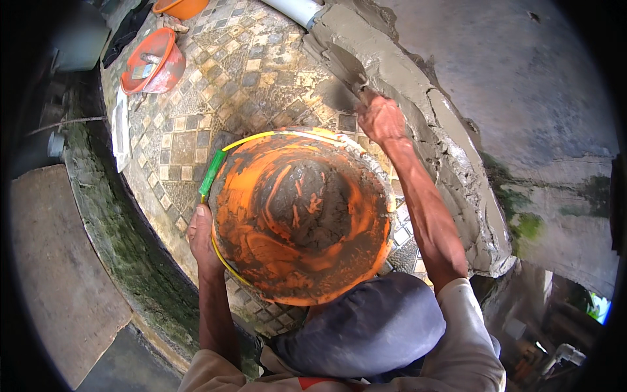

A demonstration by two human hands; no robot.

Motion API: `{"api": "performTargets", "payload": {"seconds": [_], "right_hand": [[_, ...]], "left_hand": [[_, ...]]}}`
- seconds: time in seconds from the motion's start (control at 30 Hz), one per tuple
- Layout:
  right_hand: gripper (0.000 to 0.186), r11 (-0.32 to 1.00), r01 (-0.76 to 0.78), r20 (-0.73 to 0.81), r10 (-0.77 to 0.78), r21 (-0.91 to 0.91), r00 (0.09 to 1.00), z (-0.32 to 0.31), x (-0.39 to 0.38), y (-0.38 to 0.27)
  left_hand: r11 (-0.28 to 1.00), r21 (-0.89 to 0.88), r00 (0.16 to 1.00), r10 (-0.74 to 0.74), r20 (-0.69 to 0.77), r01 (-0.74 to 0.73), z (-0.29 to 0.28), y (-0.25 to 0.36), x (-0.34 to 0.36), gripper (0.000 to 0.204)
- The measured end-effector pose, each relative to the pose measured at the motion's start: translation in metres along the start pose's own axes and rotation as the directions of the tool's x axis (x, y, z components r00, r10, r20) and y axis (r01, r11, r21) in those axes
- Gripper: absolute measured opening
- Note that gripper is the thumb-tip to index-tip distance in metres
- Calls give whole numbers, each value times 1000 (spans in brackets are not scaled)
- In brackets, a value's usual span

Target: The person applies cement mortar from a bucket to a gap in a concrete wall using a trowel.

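1. Mortar (pixel 305 206), wet and grey, sits heaped in the middle of your orange basin (pixel 243 189), which is in front of your body, with grey smears around its inner wall.
2. Your left hand (pixel 202 240) is against the basin's left side, just below the green grip (pixel 211 174) of its yellow handle; its fingers are partly hidden, so you cannot tell whether they grip.
3. Your right hand (pixel 384 119) is closed in a fist around the trowel (pixel 347 64), whose dark blade lies at the mortar-covered ledge (pixel 428 127).
4. Beyond the basin's far left, a red tub (pixel 171 73) rests on the tiled floor (pixel 183 147).
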State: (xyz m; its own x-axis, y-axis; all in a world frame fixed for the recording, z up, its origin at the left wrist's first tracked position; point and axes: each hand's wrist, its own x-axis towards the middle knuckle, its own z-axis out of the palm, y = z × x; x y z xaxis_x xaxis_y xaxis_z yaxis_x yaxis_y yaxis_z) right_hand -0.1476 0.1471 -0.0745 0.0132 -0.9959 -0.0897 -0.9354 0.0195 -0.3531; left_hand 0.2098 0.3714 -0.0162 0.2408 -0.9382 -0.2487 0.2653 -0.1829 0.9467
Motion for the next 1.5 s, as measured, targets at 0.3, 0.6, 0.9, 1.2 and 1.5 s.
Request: {"api": "performTargets", "payload": {"seconds": [0.3,0.6,0.9,1.2,1.5], "right_hand": [[51,904,-97,93,64,417,994,-134,-88,53],[47,948,61,-24,-56,312,998,-219,-273,121],[37,921,153,-46,-147,358,988,-167,-409,132],[37,993,50,-202,-27,111,979,-99,-419,130],[46,970,-21,-240,-39,-240,970,-49,-358,126]], "left_hand": [[997,-72,1000,-15,11,15,-5,-5,2,53],[999,8,991,30,130,-31,64,42,-7,42],[943,257,917,100,387,-211,176,59,-43,29],[807,448,830,90,551,-385,266,46,-88,30],[805,443,735,-11,678,-396,318,23,-115,32]]}}
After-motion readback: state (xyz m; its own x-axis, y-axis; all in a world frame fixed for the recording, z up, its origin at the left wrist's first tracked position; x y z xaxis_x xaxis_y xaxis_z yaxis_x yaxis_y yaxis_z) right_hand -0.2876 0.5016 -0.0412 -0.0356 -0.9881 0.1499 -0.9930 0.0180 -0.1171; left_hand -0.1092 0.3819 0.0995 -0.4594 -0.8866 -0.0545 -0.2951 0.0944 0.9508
